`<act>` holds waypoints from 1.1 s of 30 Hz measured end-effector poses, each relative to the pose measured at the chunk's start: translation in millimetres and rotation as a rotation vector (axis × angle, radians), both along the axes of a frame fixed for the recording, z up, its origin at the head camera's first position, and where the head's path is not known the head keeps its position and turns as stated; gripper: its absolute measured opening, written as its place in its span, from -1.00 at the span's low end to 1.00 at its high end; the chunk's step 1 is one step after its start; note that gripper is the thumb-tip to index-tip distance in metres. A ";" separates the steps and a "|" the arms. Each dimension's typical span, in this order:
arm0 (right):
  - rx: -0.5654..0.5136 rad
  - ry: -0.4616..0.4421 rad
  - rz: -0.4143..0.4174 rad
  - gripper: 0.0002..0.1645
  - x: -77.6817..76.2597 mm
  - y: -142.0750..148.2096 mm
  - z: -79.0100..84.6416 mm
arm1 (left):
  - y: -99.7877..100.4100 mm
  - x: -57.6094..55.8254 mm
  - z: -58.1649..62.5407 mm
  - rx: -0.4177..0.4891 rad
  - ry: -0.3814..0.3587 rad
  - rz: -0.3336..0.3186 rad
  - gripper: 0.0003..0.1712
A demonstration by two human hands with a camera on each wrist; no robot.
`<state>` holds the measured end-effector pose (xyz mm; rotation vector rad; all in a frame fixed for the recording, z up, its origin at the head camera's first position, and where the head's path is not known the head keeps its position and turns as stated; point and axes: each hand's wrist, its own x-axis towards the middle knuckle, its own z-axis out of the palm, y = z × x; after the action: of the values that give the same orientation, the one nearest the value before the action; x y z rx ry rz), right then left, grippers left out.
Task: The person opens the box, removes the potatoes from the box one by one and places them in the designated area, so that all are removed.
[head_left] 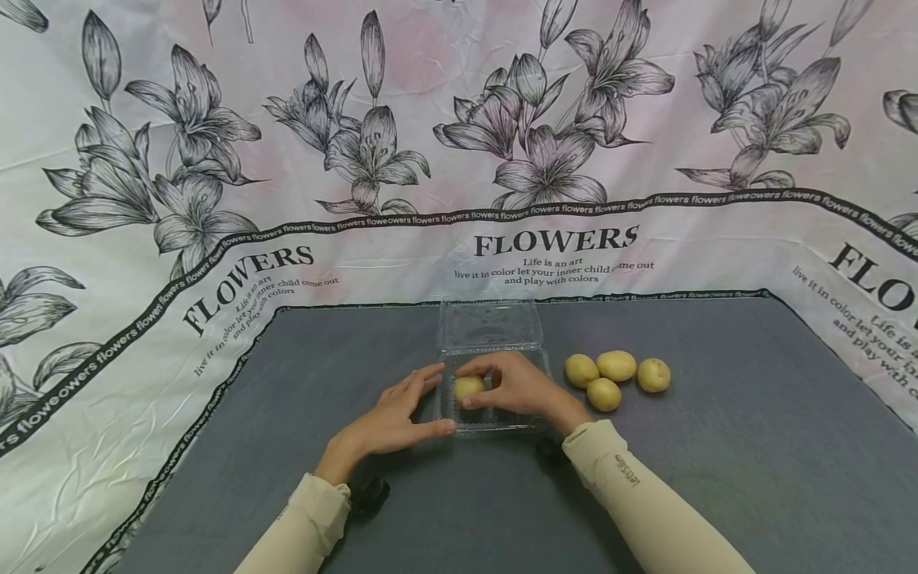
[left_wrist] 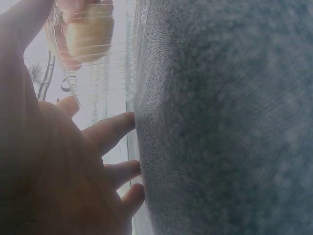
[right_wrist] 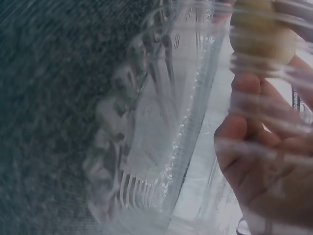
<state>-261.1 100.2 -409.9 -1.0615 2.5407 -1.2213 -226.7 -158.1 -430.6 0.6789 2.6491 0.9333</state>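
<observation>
My right hand [head_left: 512,384] grips a yellow potato [head_left: 469,388] between thumb and fingers, inside the left part of a clear plastic clamshell box [head_left: 502,428]. Through the box's ribbed wall, the right wrist view shows the potato [right_wrist: 261,34] with fingertips around it. At the box's left side, my left hand [head_left: 402,410] is spread, fingers and thumb extended right by the wall. The left wrist view has these straight fingers [left_wrist: 115,131] beside the clear box wall, and the potato [left_wrist: 90,34] appears through it. The box's lid [head_left: 491,323] stands raised at the back.
Several loose potatoes [head_left: 604,395] lie grouped on the grey tabletop [head_left: 717,478] to the right of the box. Behind the table hangs a white cloth [head_left: 402,263] printed with flowers and lettering. A dark wrist device [head_left: 370,496] sits under the left cuff.
</observation>
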 end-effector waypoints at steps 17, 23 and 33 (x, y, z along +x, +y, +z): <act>-0.036 0.012 0.000 -0.43 4.2 9.1 2.8 | 0.8 -0.4 0.1 0.000 0.001 -0.003 0.12; -0.033 0.015 -0.012 -0.43 5.0 12.5 3.3 | 1.0 -0.5 -0.3 -0.002 0.001 0.001 0.12; -0.047 -0.010 -0.031 -0.41 8.9 19.5 9.3 | 1.5 -0.2 0.6 0.002 -0.003 0.006 0.13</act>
<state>-252.2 119.7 -400.6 -1.0266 2.5420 -1.2974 -226.9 -156.6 -430.0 0.6704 2.6497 0.9381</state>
